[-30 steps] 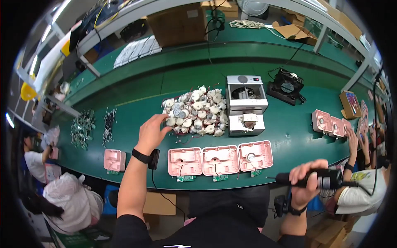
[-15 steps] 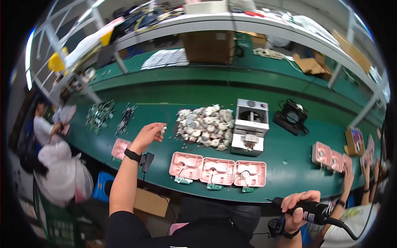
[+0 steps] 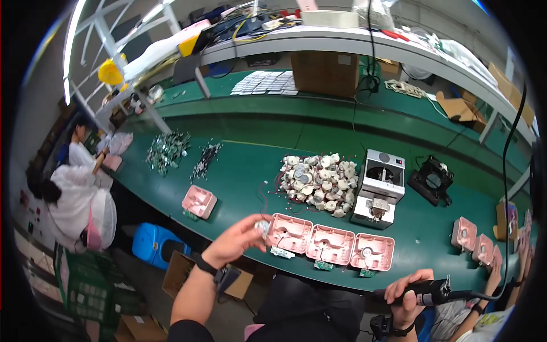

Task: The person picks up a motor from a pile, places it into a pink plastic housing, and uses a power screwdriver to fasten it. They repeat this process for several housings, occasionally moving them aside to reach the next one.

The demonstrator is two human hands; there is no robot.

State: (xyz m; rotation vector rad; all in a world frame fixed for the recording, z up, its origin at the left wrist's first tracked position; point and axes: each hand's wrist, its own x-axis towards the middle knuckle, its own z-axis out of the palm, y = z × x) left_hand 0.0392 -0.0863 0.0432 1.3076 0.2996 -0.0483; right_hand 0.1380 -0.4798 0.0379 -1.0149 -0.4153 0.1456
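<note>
My left hand [image 3: 238, 240] pinches a small motor [image 3: 262, 227], round and silvery white with thin red wires, beside the left wall of the nearest pink case. In my right hand [image 3: 405, 295] is a black electric screwdriver [image 3: 431, 292], held over the table's front edge, its tip pointing left. Three open pink plastic cases stand in a row: the left case [image 3: 280, 240], the middle case [image 3: 314, 251] and the right case [image 3: 387, 256]. Green circuit boards [image 3: 323, 265] hang on wires at their front. A round part shows inside the right case.
Behind the cases lies a heap of white motors [image 3: 319, 181], next to a grey-white machine [image 3: 373, 196]. Another pink case [image 3: 198, 200] sits to the left. Piles of small parts [image 3: 168, 151], a black stand [image 3: 431, 179] and co-workers' hands [image 3: 494, 268] are farther out.
My left hand has moved right and nearer, from beside the motor heap to the left case, with the motor in its fingers. The screwdriver stays in my right hand; the view has shifted left.
</note>
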